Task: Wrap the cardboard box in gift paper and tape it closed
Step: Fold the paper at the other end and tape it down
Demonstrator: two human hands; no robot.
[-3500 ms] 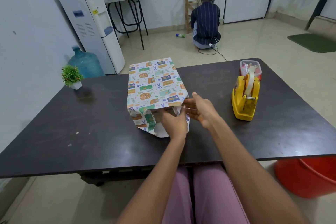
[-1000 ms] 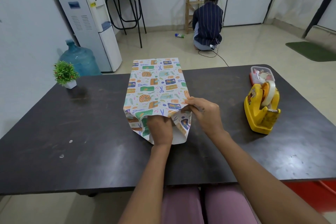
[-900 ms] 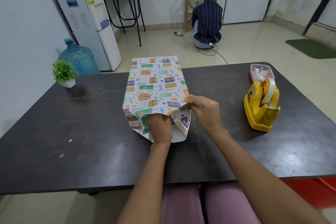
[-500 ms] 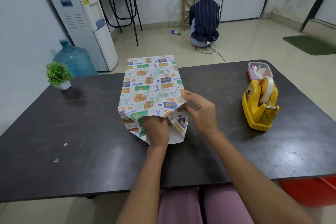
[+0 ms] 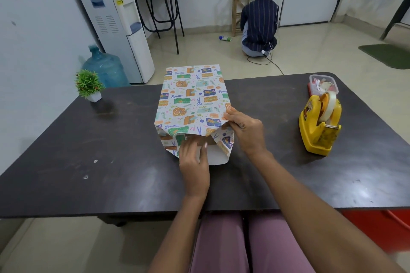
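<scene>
A small potted plant (image 5: 89, 85) sits far left on the dark table (image 5: 88, 162). At the middle lies the cardboard box (image 5: 200, 139), sleeved in gift paper (image 5: 192, 99), long axis running straight away from me, open end facing me. My left hand (image 5: 194, 166) presses the near bottom flap with fingers nearly straight. My right hand (image 5: 246, 131) seems to pinch the right corner fold. The yellow tape dispenser (image 5: 319, 126) stands well right.
</scene>
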